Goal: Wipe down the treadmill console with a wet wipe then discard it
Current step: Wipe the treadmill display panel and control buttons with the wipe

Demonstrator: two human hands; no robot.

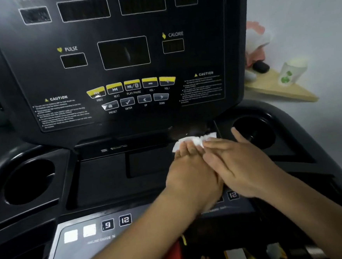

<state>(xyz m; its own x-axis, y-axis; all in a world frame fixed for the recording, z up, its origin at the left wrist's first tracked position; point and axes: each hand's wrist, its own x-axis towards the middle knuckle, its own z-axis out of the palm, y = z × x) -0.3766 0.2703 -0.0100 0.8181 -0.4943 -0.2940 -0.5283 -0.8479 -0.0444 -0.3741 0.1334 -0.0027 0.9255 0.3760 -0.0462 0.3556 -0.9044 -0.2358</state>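
Observation:
The black treadmill console [120, 52] fills the view, with dark displays and yellow media buttons [131, 85]. A white wet wipe [195, 140] lies pressed on the ledge just below the upright panel, right of centre. My left hand [189, 174] reaches in from the lower left, its fingers flat on the wipe's left part. Beside it and overlapping it, my right hand [241, 163] has its fingertips on the wipe's right part and its thumb spread toward the right cup holder [266, 122]. Most of the wipe is hidden under the fingers.
A left cup holder [28, 181] sits at the console's left side. Number buttons 9 and 12 [116, 222] line the lower panel. Behind the console on the right, a wooden shelf [280, 89] carries a white cup [291, 72] and small items against a white wall.

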